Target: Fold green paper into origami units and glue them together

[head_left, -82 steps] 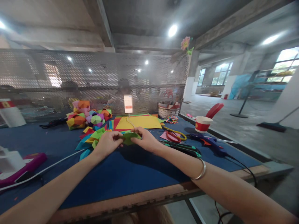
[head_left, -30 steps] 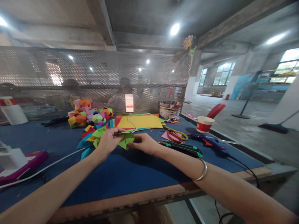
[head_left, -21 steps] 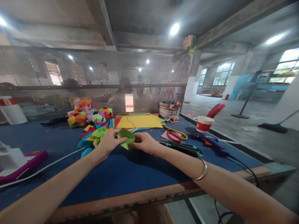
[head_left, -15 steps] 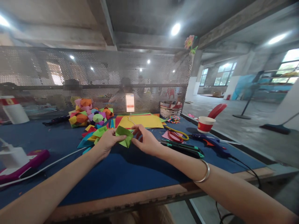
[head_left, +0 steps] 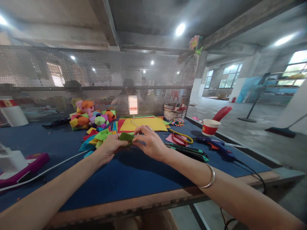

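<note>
A green piece of folded paper [head_left: 126, 137] is held up over the blue table, between my two hands. My left hand [head_left: 112, 146] pinches its left side, thumb along the lower edge. At the right end of the paper, the fingertips of my right hand [head_left: 150, 143] are closed on its edge; a ring and a silver bangle are on that side. Behind my left hand lies a pile of folded paper pieces [head_left: 92, 140] in blue, green, yellow and red. Beyond my hands are stacked sheets of coloured paper [head_left: 146, 124], yellow on top.
Finished paper balls [head_left: 100, 119] stand at the back left, near a phone [head_left: 133, 105]. Rightward are scissors [head_left: 184, 138], a cutter [head_left: 192, 151], a glue gun [head_left: 216, 147], a paper cup [head_left: 211, 127] and a woven basket [head_left: 174, 112]. A power strip [head_left: 35, 164] with a white cable lies left.
The green paper has tipped from facing me to a flatter, darker view. My right fingers have moved slightly left and closed in on its edge. My left hand keeps its pinch.
</note>
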### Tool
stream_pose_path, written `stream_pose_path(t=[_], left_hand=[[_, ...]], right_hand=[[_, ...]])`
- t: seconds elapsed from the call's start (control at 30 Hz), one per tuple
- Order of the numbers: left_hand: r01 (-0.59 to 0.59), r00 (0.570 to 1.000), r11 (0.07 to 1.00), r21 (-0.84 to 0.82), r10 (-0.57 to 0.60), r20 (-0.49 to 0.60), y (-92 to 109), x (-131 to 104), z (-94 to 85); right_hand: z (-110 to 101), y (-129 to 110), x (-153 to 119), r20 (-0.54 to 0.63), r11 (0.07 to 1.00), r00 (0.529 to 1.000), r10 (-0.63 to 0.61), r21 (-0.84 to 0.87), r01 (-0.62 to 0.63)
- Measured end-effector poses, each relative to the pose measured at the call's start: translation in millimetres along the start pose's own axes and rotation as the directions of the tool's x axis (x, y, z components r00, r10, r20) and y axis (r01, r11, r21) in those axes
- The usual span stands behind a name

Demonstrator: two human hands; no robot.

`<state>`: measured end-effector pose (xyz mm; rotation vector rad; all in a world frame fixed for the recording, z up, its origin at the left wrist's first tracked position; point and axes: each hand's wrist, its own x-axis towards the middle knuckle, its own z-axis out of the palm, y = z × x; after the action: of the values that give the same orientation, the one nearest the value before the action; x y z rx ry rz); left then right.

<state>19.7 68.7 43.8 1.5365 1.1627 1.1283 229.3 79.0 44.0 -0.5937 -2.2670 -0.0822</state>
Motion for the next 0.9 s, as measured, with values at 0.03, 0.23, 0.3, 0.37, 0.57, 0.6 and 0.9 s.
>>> stream_pose_path(t=[0.03,0.23,0.3,0.37,0.57,0.6,0.9], left_hand=[[0.033,0.999,0.999,-0.007,-0.033,0.029,-0.5,0.0,0.3],[0.126,0.989,0.991,-0.049,-0.121,0.085,-1.8,0.5,2.9],[0.132,0.988,0.989,-0.064,-0.127,0.085,-0.6,-0.4,4.2],[0.133,0.988,0.988,-0.075,-0.127,0.085,0.8,-1.8,5.8],[0.103,0.991,0.991,-0.085,-0.094,0.097,1.2,-2.8,8.3],[0.094,0.991,0.992,-0.085,-0.086,0.100,0.5,-2.5,8.1],[-0.038,0.992,0.999,-0.011,0.039,0.117,-5.8,0.1,5.8]], right_hand=[[0.9,-0.1,-0.2,-0.007,1.000,1.000,0.001,-0.007,-0.001],[3.4,-2.5,-1.3,-0.027,1.000,1.000,0.007,-0.019,-0.008],[3.2,-2.8,-1.5,-0.027,1.000,1.000,0.013,-0.015,-0.013],[3.1,-2.6,-1.8,-0.028,1.000,0.999,0.024,-0.011,-0.024],[4.5,-0.3,-1.9,-0.029,0.995,0.995,0.099,0.004,-0.099],[5.1,0.0,-1.8,-0.028,0.993,0.993,0.119,0.008,-0.119],[9.6,-2.7,-2.5,0.009,0.936,0.942,0.334,0.115,-0.333]])
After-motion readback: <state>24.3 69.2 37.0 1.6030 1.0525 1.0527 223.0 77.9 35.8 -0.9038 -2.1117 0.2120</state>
